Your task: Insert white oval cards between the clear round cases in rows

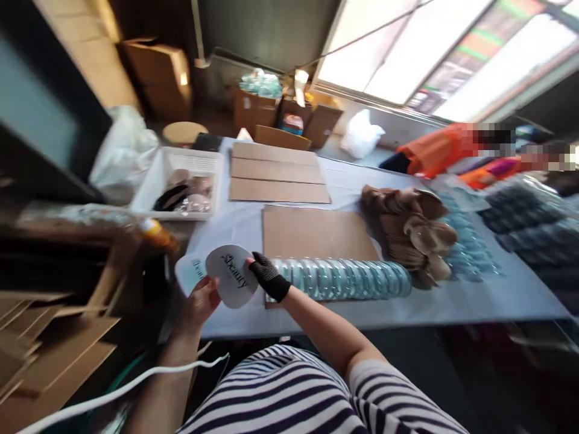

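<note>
A rounded white card point(231, 286) printed with "beauty" is held up above the near left part of the table. My bare left hand point(205, 299) grips its lower left edge. My right hand point(269, 275), in a black fingerless glove, pinches its right edge with the thumb on the front. Partly hidden behind it is a second printed card point(187, 272); whether my left hand holds that one too, I cannot tell. Just right of my glove, a long row of nested clear plastic shells point(339, 279) lies on its side over a flat cardboard sheet point(312, 232).
A white basket point(216, 181) with brown and clear pieces stands at the table's left. Another cardboard sheet point(278, 172) lies farther back. Brown molded pieces point(407, 232) and clear plastic pieces point(470, 241) are piled right. People in orange point(436, 150) are across the table.
</note>
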The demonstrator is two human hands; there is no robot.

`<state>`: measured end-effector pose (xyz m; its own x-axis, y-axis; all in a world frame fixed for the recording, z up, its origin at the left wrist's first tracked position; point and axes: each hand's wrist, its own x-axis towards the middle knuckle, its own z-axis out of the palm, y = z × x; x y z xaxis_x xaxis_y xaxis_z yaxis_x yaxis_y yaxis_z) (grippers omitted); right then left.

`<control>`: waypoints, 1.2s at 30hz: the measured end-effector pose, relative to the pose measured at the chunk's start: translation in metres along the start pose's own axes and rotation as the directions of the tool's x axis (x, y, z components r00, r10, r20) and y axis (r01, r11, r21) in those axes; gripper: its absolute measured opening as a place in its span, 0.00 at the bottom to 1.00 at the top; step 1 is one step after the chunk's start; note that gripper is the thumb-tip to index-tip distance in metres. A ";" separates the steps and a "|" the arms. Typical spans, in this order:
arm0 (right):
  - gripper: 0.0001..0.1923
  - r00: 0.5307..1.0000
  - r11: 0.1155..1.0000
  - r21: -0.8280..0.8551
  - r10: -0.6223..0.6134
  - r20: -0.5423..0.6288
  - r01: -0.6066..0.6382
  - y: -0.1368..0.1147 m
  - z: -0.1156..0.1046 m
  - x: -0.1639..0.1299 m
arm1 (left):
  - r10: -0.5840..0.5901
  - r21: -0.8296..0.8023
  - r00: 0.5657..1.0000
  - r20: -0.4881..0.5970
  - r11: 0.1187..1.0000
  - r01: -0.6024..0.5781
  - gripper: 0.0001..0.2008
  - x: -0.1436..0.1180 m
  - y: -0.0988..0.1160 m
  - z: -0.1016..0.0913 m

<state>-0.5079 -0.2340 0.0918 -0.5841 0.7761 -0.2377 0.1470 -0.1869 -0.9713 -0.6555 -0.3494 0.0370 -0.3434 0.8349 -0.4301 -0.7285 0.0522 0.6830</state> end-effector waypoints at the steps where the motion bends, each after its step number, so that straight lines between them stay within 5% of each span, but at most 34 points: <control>1: 0.18 0.999 0.999 0.048 0.007 0.042 -0.009 0.001 -0.015 -0.008 | -0.021 0.030 1.000 0.009 0.999 0.020 0.20 0.001 -0.002 0.008; 6: 0.16 0.996 0.996 -0.033 0.085 -0.012 -0.085 0.003 -0.097 -0.053 | -0.142 0.423 0.979 0.145 0.904 0.068 0.20 0.000 -0.017 0.070; 10: 0.24 0.977 0.935 0.316 0.104 0.186 -0.159 -0.002 -0.176 -0.093 | -0.164 0.355 0.949 0.268 0.933 0.061 0.22 -0.006 -0.054 0.139; 14: 0.26 0.995 0.946 0.311 0.099 0.003 -0.095 0.014 -0.271 -0.119 | -0.033 0.383 0.971 0.237 0.922 -0.062 0.21 -0.004 -0.128 0.224; 16: 0.27 0.995 0.950 0.301 0.095 -0.029 -0.081 0.030 -0.323 -0.130 | -0.063 0.384 0.969 0.240 0.923 -0.035 0.21 -0.003 -0.171 0.268; 20: 0.31 0.992 0.922 0.367 0.110 0.067 -0.127 0.057 -0.429 -0.165 | -0.229 0.334 0.937 0.264 0.933 0.134 0.22 -0.008 -0.250 0.350; 24: 0.30 0.973 0.919 0.346 0.131 0.188 -0.190 0.062 -0.517 -0.205 | -0.325 0.317 0.899 0.294 0.920 0.229 0.23 -0.017 -0.308 0.414; 27: 0.30 0.954 0.880 0.432 0.071 0.291 -0.198 0.059 -0.561 -0.214 | -0.435 0.289 0.833 0.341 0.892 0.347 0.27 -0.017 -0.335 0.447; 32: 0.26 0.990 0.895 0.423 0.129 0.056 -0.141 0.060 -0.603 -0.214 | -0.484 0.398 0.801 0.352 0.852 0.340 0.23 -0.014 -0.365 0.473; 36: 0.32 0.945 0.854 0.486 0.021 0.326 -0.187 0.061 -0.619 -0.227 | -0.446 0.293 0.715 0.538 0.894 0.338 0.24 -0.015 -0.382 0.478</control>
<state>0.1278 -0.0492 0.0898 -0.8090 0.5334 -0.2469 -0.1535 -0.5973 -0.7872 -0.0890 -0.1201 0.0648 0.3985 0.8684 -0.2950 -0.5940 0.4894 0.6385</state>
